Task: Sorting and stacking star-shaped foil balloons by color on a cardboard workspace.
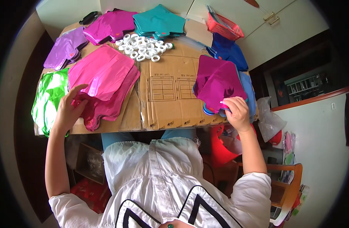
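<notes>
My left hand [69, 110] is at the near edge of a pile of pink foil balloons [106, 72], its curled fingers pinching the lifted edge of the top one. Darker pink layers show beneath. On the right, my right hand [238, 113] grips the near end of a flat magenta foil balloon [218, 78] between thumb and fingers. A small white bit shows at those fingertips. That balloon lies over blue foil balloons [247, 85], which stick out along its right side.
A cardboard sheet [168, 110] covers the table. White ribbon rolls [142, 48] lie behind it, among green [50, 95], purple [66, 47], magenta [108, 24] and teal [159, 21] foil balloons. A red basket [224, 28] stands far right; a red bucket [220, 146] sits below the edge.
</notes>
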The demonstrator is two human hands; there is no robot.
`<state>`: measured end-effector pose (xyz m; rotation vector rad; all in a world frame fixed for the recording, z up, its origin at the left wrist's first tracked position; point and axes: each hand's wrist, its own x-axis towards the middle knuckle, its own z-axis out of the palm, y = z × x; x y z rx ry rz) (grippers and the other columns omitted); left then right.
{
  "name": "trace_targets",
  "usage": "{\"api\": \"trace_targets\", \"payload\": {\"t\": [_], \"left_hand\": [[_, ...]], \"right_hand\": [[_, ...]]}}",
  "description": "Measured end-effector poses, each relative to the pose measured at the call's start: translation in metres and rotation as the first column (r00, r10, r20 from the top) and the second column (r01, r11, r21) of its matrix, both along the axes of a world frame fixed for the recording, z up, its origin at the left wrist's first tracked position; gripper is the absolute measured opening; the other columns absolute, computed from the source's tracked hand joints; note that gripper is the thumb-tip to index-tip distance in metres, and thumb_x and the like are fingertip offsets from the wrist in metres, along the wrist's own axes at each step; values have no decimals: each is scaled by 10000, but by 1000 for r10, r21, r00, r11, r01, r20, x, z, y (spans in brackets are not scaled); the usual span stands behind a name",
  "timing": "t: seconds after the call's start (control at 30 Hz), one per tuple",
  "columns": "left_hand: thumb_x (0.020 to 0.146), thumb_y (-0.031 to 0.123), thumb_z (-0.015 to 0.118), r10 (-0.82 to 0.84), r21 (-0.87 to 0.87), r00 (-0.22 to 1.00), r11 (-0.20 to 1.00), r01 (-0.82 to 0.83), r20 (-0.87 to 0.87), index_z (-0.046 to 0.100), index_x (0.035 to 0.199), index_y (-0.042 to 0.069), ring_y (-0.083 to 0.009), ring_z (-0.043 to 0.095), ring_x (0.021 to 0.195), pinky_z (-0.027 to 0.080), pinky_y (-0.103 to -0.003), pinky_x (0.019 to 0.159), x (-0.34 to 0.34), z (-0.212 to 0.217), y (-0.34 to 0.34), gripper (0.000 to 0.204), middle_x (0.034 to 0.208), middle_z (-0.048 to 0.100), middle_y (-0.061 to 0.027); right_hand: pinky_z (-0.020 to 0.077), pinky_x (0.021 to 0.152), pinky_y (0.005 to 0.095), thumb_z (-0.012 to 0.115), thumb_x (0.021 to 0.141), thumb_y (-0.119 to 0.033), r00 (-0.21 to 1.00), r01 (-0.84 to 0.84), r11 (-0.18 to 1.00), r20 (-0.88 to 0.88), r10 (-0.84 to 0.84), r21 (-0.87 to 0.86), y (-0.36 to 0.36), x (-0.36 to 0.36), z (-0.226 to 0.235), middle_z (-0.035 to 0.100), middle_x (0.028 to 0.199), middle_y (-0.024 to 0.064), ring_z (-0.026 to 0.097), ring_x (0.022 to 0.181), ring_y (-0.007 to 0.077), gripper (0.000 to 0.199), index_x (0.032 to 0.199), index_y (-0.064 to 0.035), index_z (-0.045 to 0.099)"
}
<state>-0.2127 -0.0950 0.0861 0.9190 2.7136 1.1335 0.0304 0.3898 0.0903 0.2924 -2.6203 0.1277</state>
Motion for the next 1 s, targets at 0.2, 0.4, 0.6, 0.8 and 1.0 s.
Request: {"api": "trace_targets", "payload": {"t": [0.2, 0.4, 0.6, 0.8, 1.0], "left_hand": [[808, 0, 676, 30, 37, 1000, 999, -30, -4, 576, 1252, 70, -200, 661, 855, 517, -320, 785, 0, -5, -5, 461, 935, 684, -121], [804, 54, 681, -12, 29, 1000, 1000, 12, 3, 563, 1281, 137, -255, 659, 800, 529, -360, 755, 3, 5, -6, 498, 925, 686, -137], [793, 64, 701, -35, 51, 999, 998, 36, -29, 532, 1316, 135, -280, 676, 839, 532, -378, 754, 2, 1, -11, 554, 932, 687, -145], [770, 93, 734, 2, 123, 1000, 992, 1, -27, 523, 1300, 104, -307, 648, 876, 508, -400, 794, 3, -4, -8, 570, 961, 676, -118], [751, 137, 732, -148, -162, 584, 986, 28, -798, 618, 1094, 84, -265, 571, 1028, 434, -400, 909, 21, -20, -3, 366, 1028, 588, -62]], "right_hand": [[441, 928, 429, 768, 588, -129, 947, 14, 1000, 321, -12, -3, -16, -7, 30, 600, 1057, 121, 570, 1016, 331, 373, 929, -61, 632], [406, 966, 444, 815, 602, -287, 876, -2, 1000, 482, 7, -11, -61, -43, 85, 618, 1031, 146, 567, 1031, 352, 513, 1018, -36, 647], [519, 742, 400, 716, 789, -223, 857, -395, 811, 144, 495, -432, -216, -162, 64, 647, 913, 163, 645, 845, 329, 323, 1012, 3, 657], [532, 777, 474, 637, 763, -196, 855, -350, 911, 324, 405, -216, -301, -233, 7, 670, 877, 191, 660, 827, 380, 213, 856, -7, 661], [454, 561, 367, 731, 770, -176, 869, -189, 806, 286, 403, -561, -289, -244, -5, 624, 613, 143, 593, 548, 242, 183, 757, -2, 676]]}}
